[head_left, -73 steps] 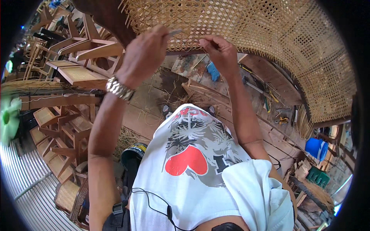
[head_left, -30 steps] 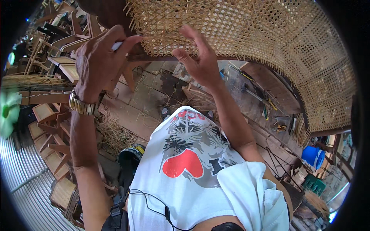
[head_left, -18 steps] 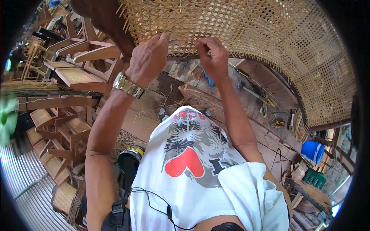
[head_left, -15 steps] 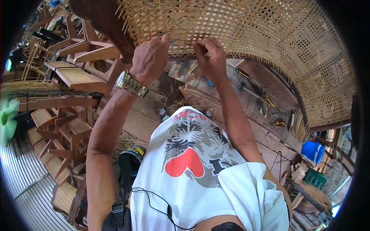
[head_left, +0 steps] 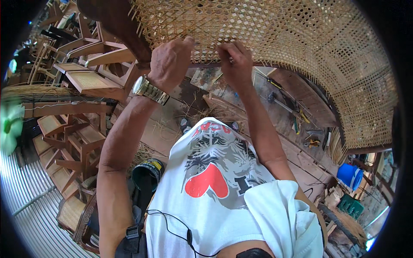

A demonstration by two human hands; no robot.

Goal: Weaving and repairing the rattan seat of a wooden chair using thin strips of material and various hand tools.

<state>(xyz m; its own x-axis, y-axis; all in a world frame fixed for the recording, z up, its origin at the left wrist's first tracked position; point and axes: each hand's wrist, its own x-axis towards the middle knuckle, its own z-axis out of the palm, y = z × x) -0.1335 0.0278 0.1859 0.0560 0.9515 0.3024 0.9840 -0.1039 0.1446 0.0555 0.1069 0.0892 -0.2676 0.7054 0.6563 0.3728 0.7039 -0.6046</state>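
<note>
Woven cane mesh spans the upper part of the view, fixed in a curved dark wooden frame. Loose strand ends stick out along its lower border. At this border my left hand is closed, a watch on its wrist, with the fingertips partly hidden against the weave. A short distance to the right, my right hand pinches thumb and forefinger together at the same border. What either hand holds is too fine to make out.
Wooden chair frames are stacked at the left. Pliers and a hammer lie on the floor beyond my right forearm. A cane bundle and a blue container stand farther right. A dark bucket sits by my left elbow.
My left hand has shifted slightly right, toward the right hand. The right hand stays pinched at nearly the same place on the cane border.
</note>
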